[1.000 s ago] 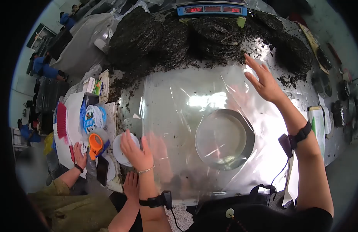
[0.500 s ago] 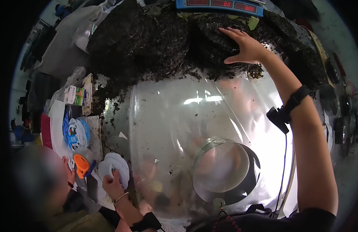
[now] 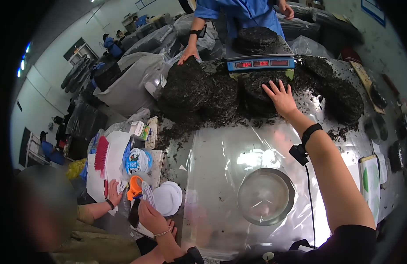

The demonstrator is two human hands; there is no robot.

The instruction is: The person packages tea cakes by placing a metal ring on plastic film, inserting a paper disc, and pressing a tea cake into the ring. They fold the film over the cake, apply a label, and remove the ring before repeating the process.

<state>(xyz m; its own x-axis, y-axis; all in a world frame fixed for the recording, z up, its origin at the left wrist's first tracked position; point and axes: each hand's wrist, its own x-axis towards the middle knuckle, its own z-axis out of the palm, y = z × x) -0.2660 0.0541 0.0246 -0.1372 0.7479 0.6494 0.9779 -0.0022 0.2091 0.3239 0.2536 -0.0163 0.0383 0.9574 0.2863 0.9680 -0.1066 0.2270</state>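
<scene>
My right hand (image 3: 280, 97) lies with fingers spread on a stack of dark round cakes (image 3: 257, 94), which look like dried seaweed, just below the blue scale (image 3: 260, 63). At lower left, my left hand (image 3: 153, 217), with a bracelet at its wrist, is closed on the edge of a round printed label (image 3: 147, 193). Beside it are white round discs (image 3: 168, 199) in a pile and an orange tape dispenser (image 3: 134, 187). A wide metal ring (image 3: 291, 196) rests on clear plastic sheeting (image 3: 208, 176) in front of me.
More dark cake stacks (image 3: 186, 88) line the back, where a co-worker in blue (image 3: 238, 13) touches one. Another dark cake (image 3: 256, 38) sits on the scale. At left, a seated person's hand (image 3: 114, 192) is near a pink brush (image 3: 101, 154). A cable (image 3: 310, 198) hangs from my right wrist.
My view has tilted up, bringing in the co-worker in blue. My left hand has come up from the white discs with the label. My right hand stays on the dark stack.
</scene>
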